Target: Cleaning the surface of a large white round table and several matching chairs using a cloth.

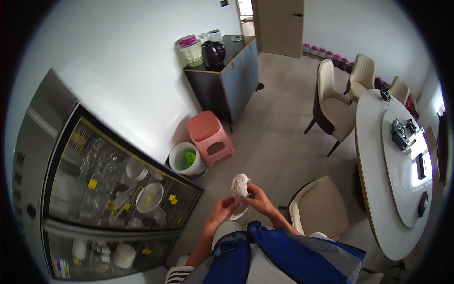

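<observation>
A crumpled whitish cloth [239, 184] is held up in front of my body, its lower end hanging down between my hands. My left hand [225, 209] pinches it from the left, low down. From the right, my right hand [259, 200] grips its middle with thumb and fingers. The cloth's bunched top stands above both hands. Below them are my blue and grey vest and light clothing.
At left stands a glass-door cabinet [117, 227] with dishes. Beyond are a white bucket [177, 159], a pink plastic stool [211, 138] and a sideboard [241, 78] bearing a dark kettle [212, 55]. A beige chair [321, 206] and an oval table [372, 198] stand at right.
</observation>
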`<state>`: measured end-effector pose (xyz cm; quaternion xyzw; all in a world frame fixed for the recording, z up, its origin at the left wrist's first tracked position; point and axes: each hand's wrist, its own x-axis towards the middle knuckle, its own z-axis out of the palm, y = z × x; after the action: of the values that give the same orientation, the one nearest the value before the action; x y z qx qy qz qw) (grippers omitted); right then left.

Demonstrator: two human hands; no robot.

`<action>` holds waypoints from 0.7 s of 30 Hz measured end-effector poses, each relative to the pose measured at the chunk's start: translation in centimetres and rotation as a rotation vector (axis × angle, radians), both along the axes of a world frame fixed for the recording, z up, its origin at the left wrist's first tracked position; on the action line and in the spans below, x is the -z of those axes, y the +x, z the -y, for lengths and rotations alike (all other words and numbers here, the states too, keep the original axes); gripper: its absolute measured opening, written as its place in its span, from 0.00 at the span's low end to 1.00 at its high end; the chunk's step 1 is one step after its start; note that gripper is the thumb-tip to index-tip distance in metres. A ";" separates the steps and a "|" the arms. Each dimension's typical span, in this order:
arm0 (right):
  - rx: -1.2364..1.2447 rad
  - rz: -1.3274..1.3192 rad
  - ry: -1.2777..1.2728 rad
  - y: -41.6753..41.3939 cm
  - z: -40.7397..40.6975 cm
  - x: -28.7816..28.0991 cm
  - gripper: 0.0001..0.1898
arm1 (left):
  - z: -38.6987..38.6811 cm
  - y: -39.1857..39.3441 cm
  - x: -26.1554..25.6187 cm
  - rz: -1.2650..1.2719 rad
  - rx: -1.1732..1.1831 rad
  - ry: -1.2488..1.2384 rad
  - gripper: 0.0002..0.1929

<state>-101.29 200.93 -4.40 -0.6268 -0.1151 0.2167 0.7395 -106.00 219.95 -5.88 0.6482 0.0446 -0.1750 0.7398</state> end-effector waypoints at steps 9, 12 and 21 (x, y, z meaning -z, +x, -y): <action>0.365 -0.268 0.308 12.5 3.4 3.3 0.23 | 2.3 20.0 5.3 0.046 0.118 -0.152 0.08; 0.606 -0.186 -0.001 16.5 2.5 2.3 0.23 | 5.2 25.7 4.0 0.186 0.302 -0.051 0.09; 1.082 -0.140 0.175 20.5 10.7 3.6 0.26 | 15.2 39.2 -2.1 0.253 0.792 0.172 0.08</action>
<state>-80.79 190.27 -7.99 -0.5169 0.2553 -0.1634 0.8005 -66.79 204.75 -3.75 0.6910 -0.2845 -0.3603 0.5584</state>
